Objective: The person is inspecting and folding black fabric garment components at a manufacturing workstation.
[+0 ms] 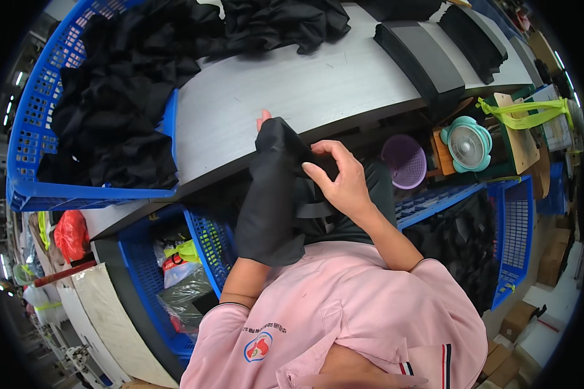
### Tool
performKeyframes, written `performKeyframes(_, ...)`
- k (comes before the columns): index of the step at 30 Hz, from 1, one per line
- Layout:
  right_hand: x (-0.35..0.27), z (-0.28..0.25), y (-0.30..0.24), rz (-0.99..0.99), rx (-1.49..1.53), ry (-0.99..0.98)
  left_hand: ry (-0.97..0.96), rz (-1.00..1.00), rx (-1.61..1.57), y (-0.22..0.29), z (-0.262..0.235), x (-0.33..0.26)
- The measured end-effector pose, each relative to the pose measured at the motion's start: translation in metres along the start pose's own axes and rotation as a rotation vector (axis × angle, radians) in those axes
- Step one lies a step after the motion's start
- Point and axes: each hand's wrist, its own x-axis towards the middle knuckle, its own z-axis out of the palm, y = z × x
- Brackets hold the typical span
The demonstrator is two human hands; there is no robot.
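A black fabric piece [269, 194] hangs over my left hand [264, 119], which is pushed inside it so that only the fingertips show at the top, by the grey table [292, 97] edge. My right hand [339, 176] pinches the same black fabric near its upper right edge, thumb and fingers closed on it. A black strap dangles from the piece below my right hand. Both forearms come out of pink sleeves.
A blue crate [39, 123] heaped with black fabric stands at the table's left. More black cloth [279, 23] and stacked black pieces [422, 58] lie at the back. Blue crates [516, 227], a purple basket [403, 161] and a teal fan [468, 144] sit beneath and right.
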Motion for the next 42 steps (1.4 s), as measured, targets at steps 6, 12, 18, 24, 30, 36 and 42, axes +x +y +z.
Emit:
performKeyframes(6, -0.001, -0.008, -0.002, -0.095, -0.238, -0.109, -0.151, 0.085, 0.581, -0.007, 0.017, 0.0)
performKeyframes(12, 0.019, -0.051, -0.015, 0.164, 0.711, -0.438, -0.036, 0.161, 0.326, -0.049, 0.009, 0.004)
performKeyframes(18, 0.057, -0.037, -0.002, 0.231, 0.418, -0.147, 0.063, 0.267, 0.064, -0.039, 0.058, 0.004)
performKeyframes(24, 0.081, -0.047, 0.03, 0.298, 0.319, 0.123, 0.088, 0.261, -0.236, -0.072, 0.074, 0.015)
performKeyframes(30, 0.045, -0.044, -0.002, -0.229, -0.096, 0.219, 0.164, 0.239, -0.245, -0.093, 0.068, 0.013)
performKeyframes(36, 0.034, -0.011, -0.007, -0.548, -0.543, 0.189, 0.254, 0.306, -0.039, -0.047, 0.057, 0.02)
performKeyframes(42, 0.031, -0.018, 0.019, -0.326, -0.199, 0.151, 0.261, 0.327, 0.081, -0.04, 0.058, 0.019)
